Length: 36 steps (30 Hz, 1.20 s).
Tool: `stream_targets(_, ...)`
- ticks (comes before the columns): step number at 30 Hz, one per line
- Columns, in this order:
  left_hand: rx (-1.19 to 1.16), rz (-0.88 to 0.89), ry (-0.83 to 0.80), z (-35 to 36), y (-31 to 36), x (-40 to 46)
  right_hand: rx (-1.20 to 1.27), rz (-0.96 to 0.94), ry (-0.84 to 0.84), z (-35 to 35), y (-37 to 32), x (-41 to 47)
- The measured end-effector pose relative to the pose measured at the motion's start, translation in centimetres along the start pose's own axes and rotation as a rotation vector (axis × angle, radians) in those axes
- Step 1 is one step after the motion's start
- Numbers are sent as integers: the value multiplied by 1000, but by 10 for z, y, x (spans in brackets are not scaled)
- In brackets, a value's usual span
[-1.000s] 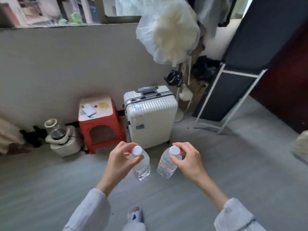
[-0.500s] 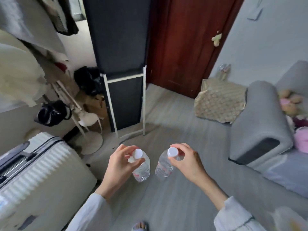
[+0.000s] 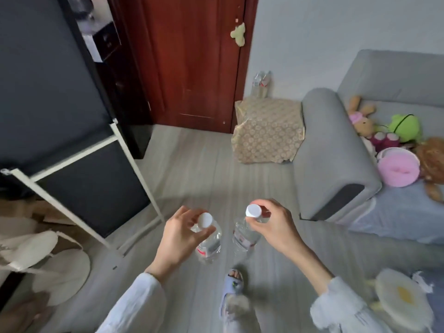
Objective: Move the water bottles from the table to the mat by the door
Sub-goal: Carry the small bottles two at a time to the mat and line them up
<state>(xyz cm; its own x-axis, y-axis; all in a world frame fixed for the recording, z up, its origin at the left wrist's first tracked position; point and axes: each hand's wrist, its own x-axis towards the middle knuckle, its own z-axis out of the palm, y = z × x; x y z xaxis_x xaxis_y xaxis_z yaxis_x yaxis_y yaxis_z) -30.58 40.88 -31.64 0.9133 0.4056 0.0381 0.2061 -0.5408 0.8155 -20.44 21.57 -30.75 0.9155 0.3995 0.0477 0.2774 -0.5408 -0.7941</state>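
Room: a grey floor (image 3: 192, 169), a red-brown door (image 3: 189, 58) at the back and a pale wall to its right.
Far left: a dark panel in a white frame (image 3: 72, 164) leans over the floor.
Left hand (image 3: 179, 234): its fingers are curled round the white cap end of a clear water bottle (image 3: 208, 243). The bottle hangs down over the floor, with a red label low on it.
Right hand (image 3: 274, 224): its fingers pinch the neck of a second water bottle (image 3: 245, 234), just under the white cap. This one hangs down too, close beside the first but apart from it.
Foot: a slipper (image 3: 234, 282) shows on the floor below the two bottles.
Mat (image 3: 266, 131): a tan patterned mat lies on the floor next to the door, well ahead of the hands.
Bottles by the wall (image 3: 261, 84): some clear bottles stand at the back of the mat; how many is too blurry to tell.
Right: a grey sofa (image 3: 331, 150) with soft toys (image 3: 384, 135) on it.
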Motion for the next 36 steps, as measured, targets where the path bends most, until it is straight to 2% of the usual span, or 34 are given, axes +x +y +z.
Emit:
stream_targets(7,-24,-21,-77,54,40,156,8,-9,-24,-45,33,155)
stream_targets(12,-49,-19,-47,73,64,267,-13,-25,46,-71,46,258)
stream_targets(16,-31,5,-68,94,70,359,6,32,118,-88,69,343)
stream_targets(26,-52,42,-163,161,67,605,-58,202,132,-106,139,557)
stream_targets(31,-36,93,-244,185,92,710,-50,216,264,-131,154,643)
stream_targets(36,-46,73,-230,216,104,791,-165,283,311,-159,174,731)
